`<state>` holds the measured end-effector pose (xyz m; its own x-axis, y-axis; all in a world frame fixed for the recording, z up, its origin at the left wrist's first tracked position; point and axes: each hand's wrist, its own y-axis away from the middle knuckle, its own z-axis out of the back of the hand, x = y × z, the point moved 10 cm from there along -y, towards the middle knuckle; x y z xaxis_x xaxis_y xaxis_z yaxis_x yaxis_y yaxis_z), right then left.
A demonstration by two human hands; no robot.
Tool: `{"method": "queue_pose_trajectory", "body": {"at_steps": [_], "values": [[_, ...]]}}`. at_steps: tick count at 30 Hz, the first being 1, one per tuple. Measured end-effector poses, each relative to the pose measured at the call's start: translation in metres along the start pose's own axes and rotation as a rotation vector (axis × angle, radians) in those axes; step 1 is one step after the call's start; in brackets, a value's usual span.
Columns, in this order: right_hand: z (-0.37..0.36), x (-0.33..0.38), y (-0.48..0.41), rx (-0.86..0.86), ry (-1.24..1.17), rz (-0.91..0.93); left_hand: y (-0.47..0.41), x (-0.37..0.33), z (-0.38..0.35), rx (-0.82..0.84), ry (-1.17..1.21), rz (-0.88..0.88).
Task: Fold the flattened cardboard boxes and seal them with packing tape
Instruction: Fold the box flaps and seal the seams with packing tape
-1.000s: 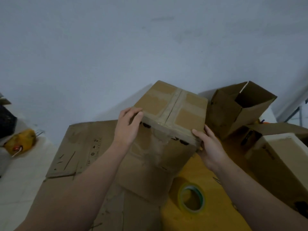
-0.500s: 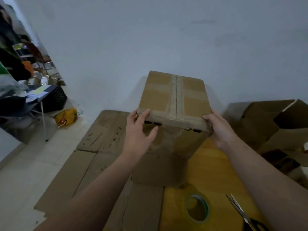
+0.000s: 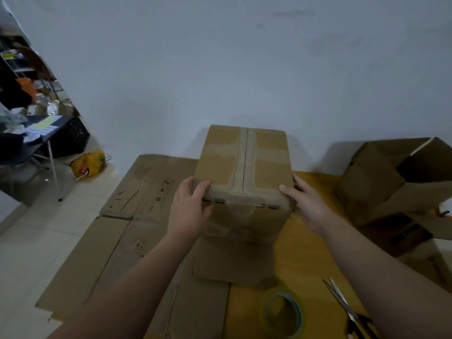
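A tall brown cardboard box (image 3: 220, 165) stands upright on the yellow table (image 3: 305, 253), its top flaps closed and taped along the middle seam and across. My left hand (image 3: 188, 214) grips the box's near top left corner, thumb on the front edge and fingers round the side. My right hand (image 3: 308, 206) holds the near top right corner the same way. A roll of packing tape (image 3: 283, 311) lies flat on the table in front of the box. Flattened cardboard sheets (image 3: 137, 216) lie to the left, partly under the box.
Scissors (image 3: 347, 311) lie at the lower right, next to the tape. An open cardboard box (image 3: 381, 182) lies tipped on its side at the right. On the floor at far left are a yellow bag (image 3: 89, 163) and a dark cluttered table (image 3: 36, 138).
The box went from tilted to upright on the table. Both hands stayed at its near top corners, and my left thumb closed onto the front edge. The view swung left and down.
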<state>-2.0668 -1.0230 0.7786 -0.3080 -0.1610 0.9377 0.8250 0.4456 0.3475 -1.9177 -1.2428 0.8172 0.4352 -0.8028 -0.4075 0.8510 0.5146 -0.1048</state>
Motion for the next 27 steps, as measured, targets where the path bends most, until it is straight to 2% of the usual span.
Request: {"method": "queue_pose_trajectory", "body": {"at_steps": [3,5,7,10,17,22,27], "values": [[0.014,-0.005,-0.001,-0.042,0.076,-0.021,-0.003,-0.049,-0.003,-0.009,-0.333,-0.231],[0.021,-0.007,0.004,-0.086,0.03,-0.014,0.001,-0.09,-0.022,0.072,-0.379,-0.422],[0.026,-0.015,0.014,-0.101,-0.113,0.012,0.008,-0.12,-0.044,0.159,-0.374,-0.522],[0.035,-0.023,0.031,-0.134,-0.166,0.101,0.008,-0.137,-0.057,0.177,-0.348,-0.524],[0.041,-0.016,0.021,-0.14,0.255,0.287,0.005,-0.142,-0.053,0.171,-0.247,-0.54],[0.029,-0.017,0.02,-0.018,0.326,0.324,0.006,-0.142,-0.051,0.141,-0.202,-0.54],[0.026,-0.013,0.015,-0.084,0.428,0.368,0.006,-0.139,-0.053,0.127,-0.188,-0.524]]}}
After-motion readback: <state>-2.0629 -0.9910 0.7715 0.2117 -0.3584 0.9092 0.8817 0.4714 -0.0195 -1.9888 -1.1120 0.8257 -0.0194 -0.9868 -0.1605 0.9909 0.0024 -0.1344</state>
